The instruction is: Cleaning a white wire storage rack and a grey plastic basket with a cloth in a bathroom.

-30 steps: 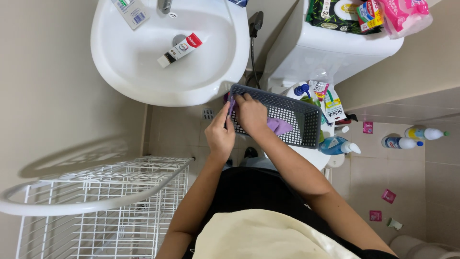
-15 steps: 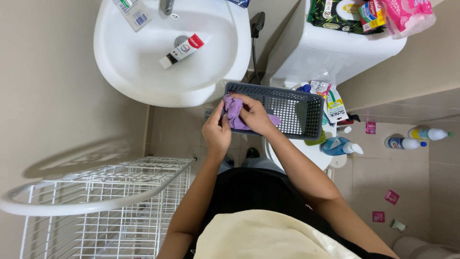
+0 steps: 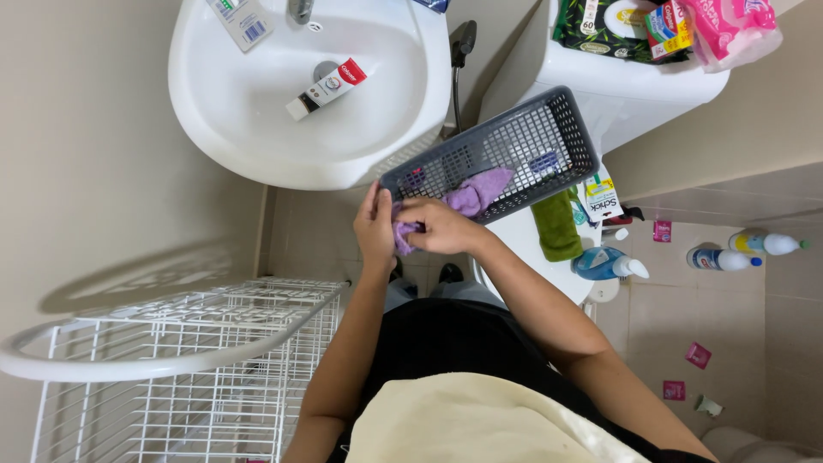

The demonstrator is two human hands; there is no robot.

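Both hands at dark basket (image 3: pixel 514 146), right hand (image 3: pixel 441 227) fingers gripping purple cloth (image 3: pixel 476 190), left hand (image 3: pixel 375 230) seemingly pinching it too

Purple cloth (image 3: pixel 477 192), dark grey mesh basket (image 3: pixel 549 129), white sink (image 3: pixel 231 111), green towel (image 3: pixel 555 226), white wire rack (image 3: pixel 197 369).

Your two arms are bare from the elbow down, with no sleeves, watches or rings showing on your left hand (image 3: pixel 375 230) or right hand (image 3: pixel 439 228). You wear a black top (image 3: pixel 446 343). Just below the black top, nearest the camera, lies a pale cream-yellow cloth (image 3: pixel 480 433) with a soft, towel-like texture.
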